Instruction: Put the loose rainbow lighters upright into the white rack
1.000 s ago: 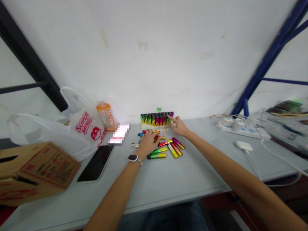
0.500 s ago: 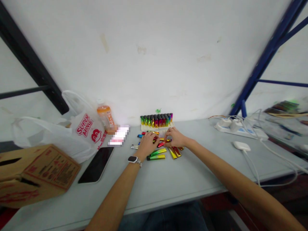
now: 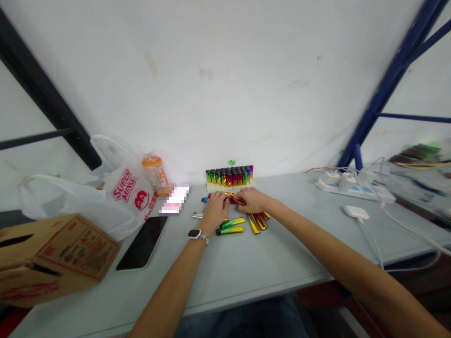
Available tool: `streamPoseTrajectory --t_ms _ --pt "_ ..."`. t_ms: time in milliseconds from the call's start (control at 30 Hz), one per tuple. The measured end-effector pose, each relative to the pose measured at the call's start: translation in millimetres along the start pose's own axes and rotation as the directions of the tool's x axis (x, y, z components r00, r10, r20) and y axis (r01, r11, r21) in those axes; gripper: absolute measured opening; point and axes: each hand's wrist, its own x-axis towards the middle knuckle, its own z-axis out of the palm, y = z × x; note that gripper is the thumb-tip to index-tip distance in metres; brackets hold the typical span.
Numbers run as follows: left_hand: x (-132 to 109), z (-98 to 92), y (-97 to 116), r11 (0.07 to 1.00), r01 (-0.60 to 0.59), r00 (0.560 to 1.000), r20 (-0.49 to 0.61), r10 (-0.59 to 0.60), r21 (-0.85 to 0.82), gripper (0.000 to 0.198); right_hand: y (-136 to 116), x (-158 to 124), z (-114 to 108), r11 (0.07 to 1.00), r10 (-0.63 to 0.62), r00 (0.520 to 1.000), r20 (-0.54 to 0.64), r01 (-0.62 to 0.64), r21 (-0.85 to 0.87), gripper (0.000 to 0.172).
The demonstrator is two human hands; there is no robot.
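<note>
Between my hands, on the grey table, lie several loose shiny lighters in metallic red, gold and green. My right hand [image 3: 251, 199] is closed with its fingertips on a red lighter [image 3: 238, 201]. My left hand [image 3: 215, 209], wrist-watch above it, rests over the loose lighters with bent fingers. What it holds, if anything, is hidden under them. A green lighter [image 3: 234, 222] and a yellow-green one [image 3: 230, 230] lie before my left hand. Gold and red lighters [image 3: 253, 224] fan out below my right. Behind, rows of upright lighters [image 3: 229, 176] stand in a pale tray [image 3: 213, 188].
Leftward are a cardboard box [image 3: 77, 249], a white plastic bag [image 3: 105, 197], a black phone [image 3: 143, 243], an orange-labelled bottle [image 3: 155, 171] and a lit, blurred screen [image 3: 175, 199]. A power strip [image 3: 347, 188], a white adapter [image 3: 355, 212] and cables lie right.
My right hand has shifted slightly left and turned lower over the loose lighters, now at a red one. My left hand has stayed nearly in place.
</note>
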Motion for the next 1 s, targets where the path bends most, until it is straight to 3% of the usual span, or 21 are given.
streamPoseTrajectory --t_ms 100,200,267,367,433,500,733,867,1000 --pt "0 -0.2 1 1.0 0.011 0.999 -0.04 -0.012 -0.019 0.027 0 0 1 0.984 0.053 0.99 -0.13 -0.029 0.178 0.012" --pt "0 -0.5 2 0.999 0.02 0.997 -0.069 -0.022 -0.031 0.032 -3 6 4 0.848 0.219 0.936 -0.274 -0.044 0.528 0.017" --pt "-1 -0.8 3 0.999 0.025 0.997 -0.074 -0.028 -0.03 0.032 -10 13 6 0.644 0.339 0.892 -0.298 0.01 0.765 0.019" --pt "0 -0.9 3 0.999 0.02 0.998 -0.065 -0.022 -0.043 0.032 -25 21 9 0.238 0.49 0.857 -0.159 0.044 0.97 0.028" --pt "0 -1.1 3 0.999 0.009 0.998 -0.059 -0.012 -0.049 0.031 -35 19 11 0.007 0.497 0.867 -0.024 0.024 1.0 0.039" --pt "1 -2.0 4 0.998 -0.009 0.998 -0.063 0.005 -0.055 0.028 -43 14 13 -0.121 0.451 0.891 0.053 0.002 0.993 0.051" --pt "2 -17.7 30 0.964 -0.147 0.977 -0.187 0.106 -0.222 0.021 -55 -1 13 -0.188 0.45 0.881 0.143 -0.063 0.98 0.065" --pt "1 -17.9 47 0.895 -0.141 0.957 -0.289 0.014 -0.423 0.019 -60 1 12 -0.189 0.426 0.896 0.121 -0.043 0.981 0.066" --pt "0 -5.5 51 0.859 -0.094 0.939 -0.331 -0.092 -0.504 0.019 -67 4 15 -0.199 0.449 0.886 0.116 -0.027 0.98 0.064"
